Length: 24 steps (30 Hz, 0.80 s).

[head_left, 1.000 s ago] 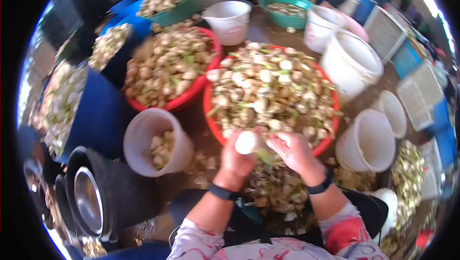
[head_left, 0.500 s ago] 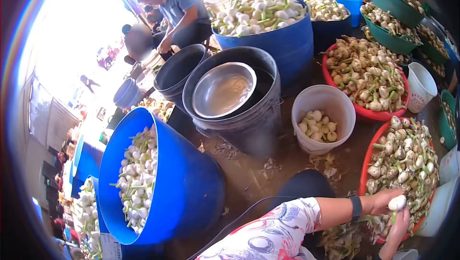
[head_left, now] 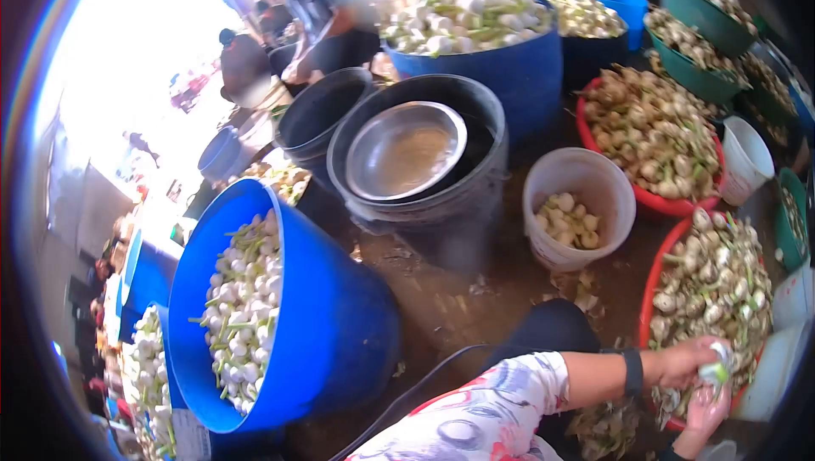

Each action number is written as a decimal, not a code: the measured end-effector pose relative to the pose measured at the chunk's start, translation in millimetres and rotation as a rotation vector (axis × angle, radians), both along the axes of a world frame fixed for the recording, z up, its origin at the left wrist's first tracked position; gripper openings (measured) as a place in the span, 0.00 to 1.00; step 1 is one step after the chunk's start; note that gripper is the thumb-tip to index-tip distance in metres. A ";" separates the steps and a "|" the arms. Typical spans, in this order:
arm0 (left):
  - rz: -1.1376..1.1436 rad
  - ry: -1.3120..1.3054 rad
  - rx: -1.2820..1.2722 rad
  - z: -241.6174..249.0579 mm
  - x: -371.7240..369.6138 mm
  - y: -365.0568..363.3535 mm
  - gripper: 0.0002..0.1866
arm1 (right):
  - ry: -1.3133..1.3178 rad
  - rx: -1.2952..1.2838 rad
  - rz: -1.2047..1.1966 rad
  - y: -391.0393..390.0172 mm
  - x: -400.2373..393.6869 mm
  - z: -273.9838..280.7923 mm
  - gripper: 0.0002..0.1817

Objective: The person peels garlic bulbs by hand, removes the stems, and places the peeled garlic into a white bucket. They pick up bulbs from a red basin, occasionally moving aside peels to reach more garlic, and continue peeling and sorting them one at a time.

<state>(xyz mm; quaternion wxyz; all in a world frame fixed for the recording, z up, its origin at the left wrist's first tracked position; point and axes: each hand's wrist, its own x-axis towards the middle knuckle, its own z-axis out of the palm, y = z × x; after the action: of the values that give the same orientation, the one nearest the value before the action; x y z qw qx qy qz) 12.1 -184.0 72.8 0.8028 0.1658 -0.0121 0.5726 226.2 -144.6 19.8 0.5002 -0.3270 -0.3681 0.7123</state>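
Note:
My left hand, with a dark band on its wrist, is closed around a white garlic bulb with a green stem, over the near red basin. Just below it, my right hand has its fingers closed at the stem end of the same bulb; motion blurs the exact grip. Under and behind both hands lies the red basin, heaped with unpeeled garlic bulbs. A white bucket with several pale peeled bulbs stands left of that basin.
A large blue tub of garlic stands at left. Stacked black buckets hold a metal bowl. Another red basin and green basins are at right. A person sits behind. Peel litter lies by my leg.
The garlic bulb has turned in my fingers and its green part now faces up near my left hand. My right hand has risen closer to it. The view has shifted slightly.

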 end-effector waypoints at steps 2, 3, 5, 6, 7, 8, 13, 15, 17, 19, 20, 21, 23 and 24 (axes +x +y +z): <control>-0.107 -0.152 0.085 10.8 -25.1 -6.6 0.18 | 0.198 -0.228 -0.010 -28.8 -58.9 62.6 0.21; -0.077 -0.134 0.117 3.5 -23.5 -2.5 0.18 | 0.067 -0.236 -0.152 -37.0 -80.8 74.5 0.21; -0.184 -0.193 0.031 6.2 -29.0 -2.8 0.18 | 0.117 -0.134 -0.412 -46.9 -123.0 90.4 0.18; -0.202 -0.194 0.006 5.6 -28.4 0.9 0.20 | 0.191 -0.119 -0.344 -38.3 -106.9 73.5 0.16; -0.242 -0.135 -0.148 14.8 -32.2 0.9 0.21 | 0.242 -0.156 -0.391 -32.7 -108.0 67.4 0.12; -0.245 0.020 -0.209 12.4 -33.0 2.5 0.21 | 0.135 0.001 -0.437 -36.0 -107.8 66.6 0.10; -0.131 0.824 0.142 20.1 -33.0 -4.0 0.15 | -0.440 0.200 -0.636 -33.4 -113.7 89.1 0.11; -0.111 0.651 0.027 4.3 -37.6 0.9 0.15 | -0.296 -0.004 -0.702 -13.8 -86.3 79.4 0.12; -0.039 0.347 -0.242 4.4 -43.3 3.8 0.15 | -0.542 0.060 -0.666 -1.0 -54.5 57.0 0.12; 0.171 0.169 -0.568 9.2 -63.0 20.0 0.15 | -1.197 0.241 -0.293 -12.2 -63.4 48.5 0.12; 0.242 -0.036 -0.577 -1.0 -86.5 26.6 0.16 | -1.378 0.290 0.008 -23.8 -67.8 49.9 0.12; 0.523 -0.080 -0.522 -9.8 -106.1 34.7 0.22 | -1.503 0.278 0.181 -31.7 -70.3 48.0 0.12; 0.874 -0.234 -0.785 28.0 -130.4 37.3 0.36 | -1.656 0.380 0.146 -40.5 -69.7 24.7 0.13; 0.855 -0.206 -0.843 29.0 -139.9 34.6 0.36 | -1.660 0.375 0.151 -40.5 -74.9 22.7 0.13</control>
<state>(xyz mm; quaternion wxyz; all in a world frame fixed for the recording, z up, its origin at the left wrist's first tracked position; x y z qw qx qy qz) -127.8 -149.4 101.8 0.4928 -0.2326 0.2056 0.8129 151.3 -185.1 42.5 0.0655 -0.6294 -0.7478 0.2009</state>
